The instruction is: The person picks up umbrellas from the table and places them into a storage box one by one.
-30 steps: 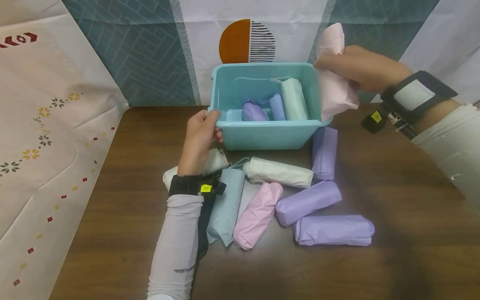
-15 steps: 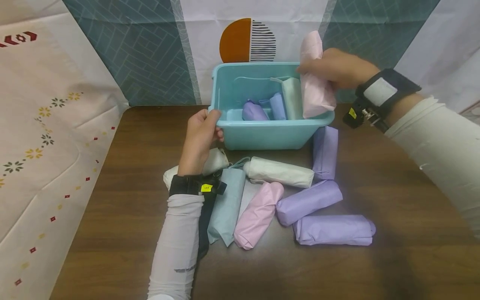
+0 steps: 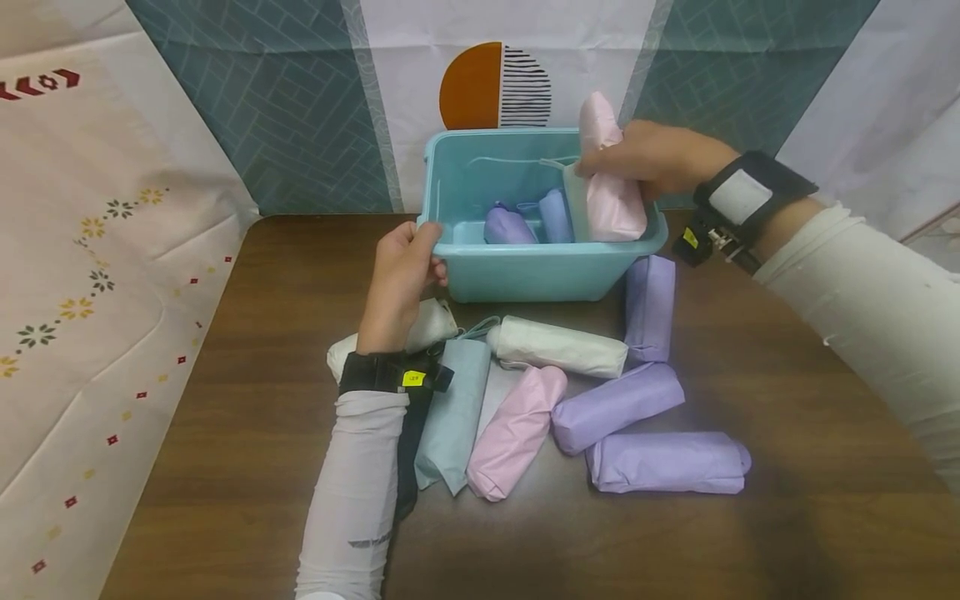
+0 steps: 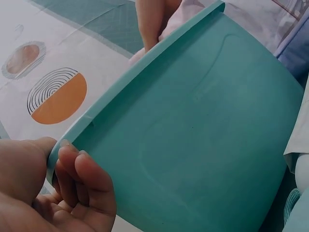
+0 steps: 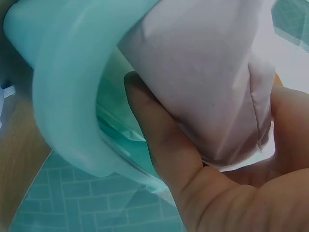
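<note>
In the head view, my right hand (image 3: pixel 660 158) grips a pale pink folded umbrella (image 3: pixel 617 204) in its sleeve, tilted upright, its lower end inside the right side of the light blue plastic bin (image 3: pixel 525 275). The right wrist view shows thumb and fingers around the pink sleeve (image 5: pixel 203 72), close beside the bin's rim (image 5: pixel 63 96). My left hand (image 3: pixel 397 275) pinches the bin's front left corner at the rim, thumb on top. Inside the bin lie a purple umbrella (image 3: pixel 510 227), a small blue one (image 3: pixel 556 215) and a pale green one (image 3: pixel 576 208), partly hidden by the pink one.
On the wooden table (image 3: pixel 825 517), before the bin, lie several sleeved umbrellas: white (image 3: pixel 558 344), light blue (image 3: pixel 453 408), pink (image 3: pixel 517 433) and purple (image 3: pixel 667 462). Another whitish one (image 3: pixel 431 325) is partly under my left wrist. A patterned cloth (image 3: pixel 315 108) hangs behind the bin.
My right hand has moved left and slightly down with the pale pink umbrella, from the bin's right edge to over its inside. My left hand stays at the rim.
</note>
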Demonstrator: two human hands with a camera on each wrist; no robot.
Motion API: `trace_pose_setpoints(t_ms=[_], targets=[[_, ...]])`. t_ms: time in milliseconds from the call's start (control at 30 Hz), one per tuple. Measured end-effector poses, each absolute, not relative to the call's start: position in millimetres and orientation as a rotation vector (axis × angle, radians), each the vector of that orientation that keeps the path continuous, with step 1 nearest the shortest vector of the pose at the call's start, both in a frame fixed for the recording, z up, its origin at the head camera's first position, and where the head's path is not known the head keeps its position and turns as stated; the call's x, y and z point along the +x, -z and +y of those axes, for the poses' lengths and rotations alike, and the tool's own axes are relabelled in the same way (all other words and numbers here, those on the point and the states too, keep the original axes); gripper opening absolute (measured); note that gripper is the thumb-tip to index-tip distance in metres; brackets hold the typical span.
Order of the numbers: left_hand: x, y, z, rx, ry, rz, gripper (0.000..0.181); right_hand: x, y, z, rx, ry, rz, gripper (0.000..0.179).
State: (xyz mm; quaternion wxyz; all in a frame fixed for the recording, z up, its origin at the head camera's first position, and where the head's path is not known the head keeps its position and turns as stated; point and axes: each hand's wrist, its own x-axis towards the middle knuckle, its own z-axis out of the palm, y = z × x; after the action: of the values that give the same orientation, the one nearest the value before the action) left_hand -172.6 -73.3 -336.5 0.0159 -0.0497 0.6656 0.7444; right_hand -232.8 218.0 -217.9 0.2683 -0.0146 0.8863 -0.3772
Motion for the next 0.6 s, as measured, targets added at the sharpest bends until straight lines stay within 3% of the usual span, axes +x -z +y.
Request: trace_pose_setpoints(t_ms=[233,600], targets=[[-172.7,336.8,-73.0,-0.155,-2.301,2.075,0.024,-232.5,222.5,216.4,-0.011,0.993,2.379,0.057],[-172.6,337.1,-73.7,-0.16,-2.315,2.065,0.021,-233.7,228.8,209.5,-0.044,1.04,2.297,0.044]])
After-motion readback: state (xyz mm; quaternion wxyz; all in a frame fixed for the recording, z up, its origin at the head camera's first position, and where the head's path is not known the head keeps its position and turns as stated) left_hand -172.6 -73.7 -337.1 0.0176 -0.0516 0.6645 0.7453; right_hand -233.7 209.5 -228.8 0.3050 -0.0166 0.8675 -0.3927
